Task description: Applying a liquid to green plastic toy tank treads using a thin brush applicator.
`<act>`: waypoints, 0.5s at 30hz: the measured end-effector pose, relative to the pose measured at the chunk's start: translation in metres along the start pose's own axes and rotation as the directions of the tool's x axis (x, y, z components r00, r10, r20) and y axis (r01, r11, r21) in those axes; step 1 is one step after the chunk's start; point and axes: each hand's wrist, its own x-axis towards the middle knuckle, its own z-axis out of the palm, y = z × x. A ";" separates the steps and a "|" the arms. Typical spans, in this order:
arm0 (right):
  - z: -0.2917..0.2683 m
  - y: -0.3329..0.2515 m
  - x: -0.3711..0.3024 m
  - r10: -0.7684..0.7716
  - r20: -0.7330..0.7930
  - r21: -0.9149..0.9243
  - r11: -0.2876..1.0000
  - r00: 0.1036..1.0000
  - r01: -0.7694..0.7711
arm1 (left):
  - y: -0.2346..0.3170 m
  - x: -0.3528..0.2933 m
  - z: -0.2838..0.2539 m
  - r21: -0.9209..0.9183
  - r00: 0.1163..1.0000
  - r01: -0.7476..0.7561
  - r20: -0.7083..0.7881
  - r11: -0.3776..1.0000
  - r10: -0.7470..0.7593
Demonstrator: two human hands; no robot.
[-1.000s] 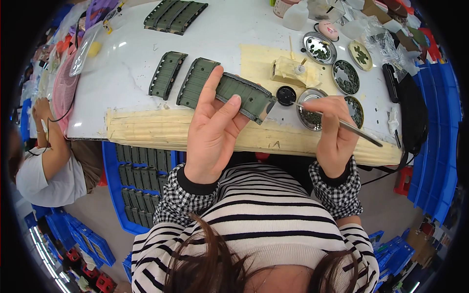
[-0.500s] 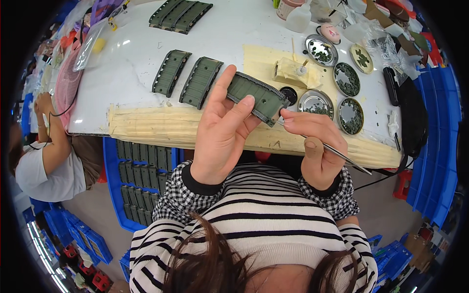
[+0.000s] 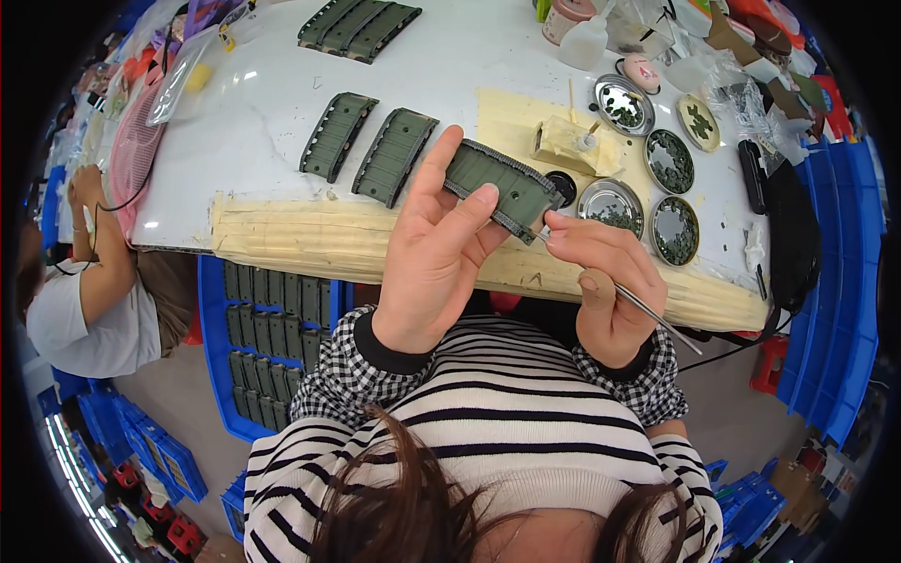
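My left hand [image 3: 427, 235] holds a curved, ribbed green panel [image 3: 493, 181] with dark toothed long edges. The thumb lies on its face and the index finger stretches out past its left end. My right hand [image 3: 615, 286] grips slim metal tweezers [image 3: 657, 316] that slant down to the right. Their tip is at the panel's lower right corner; whether it grips a small part there I cannot tell. Left of the held panel, two similar panels, a wider one [image 3: 395, 157] and a narrower one [image 3: 339, 137], lie on the white table [image 3: 253, 122].
More green panels [image 3: 359, 28] lie at the far edge. Round dishes [image 3: 675, 231] of small green parts stand right, beside a wrapped yellowish block [image 3: 574, 145]. Padding [image 3: 310, 242] covers the near edge. A blue crate [image 3: 221, 375] of panels stands below left. Another person [image 3: 94, 300] sits at left.
The view has shifted slightly, moving the table things a little to the right in the picture. Both hands keep nearly the same pose, and the tweezers' rear end has swung slightly downward.
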 end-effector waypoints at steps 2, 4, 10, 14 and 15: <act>0.001 -0.002 0.000 -0.021 0.002 -0.028 0.999 1.000 0.022 | 0.000 -0.002 0.001 -0.015 1.000 -0.010 0.002 1.000 0.010; 0.000 -0.002 0.000 -0.040 0.020 -0.035 0.999 0.999 0.041 | 0.000 -0.002 0.001 -0.027 1.000 -0.014 0.010 1.000 0.014; -0.003 -0.006 0.000 -0.064 0.072 -0.054 0.996 0.995 0.067 | 0.001 -0.003 0.003 -0.038 0.999 -0.021 0.033 0.999 0.022; -0.004 -0.008 -0.001 -0.068 0.081 -0.056 0.996 0.994 0.073 | 0.003 -0.005 0.004 -0.036 0.999 -0.021 0.045 0.999 0.022; -0.004 -0.008 -0.001 -0.072 0.085 -0.060 0.995 0.994 0.077 | 0.003 -0.005 0.004 -0.033 0.999 -0.021 0.049 0.999 0.023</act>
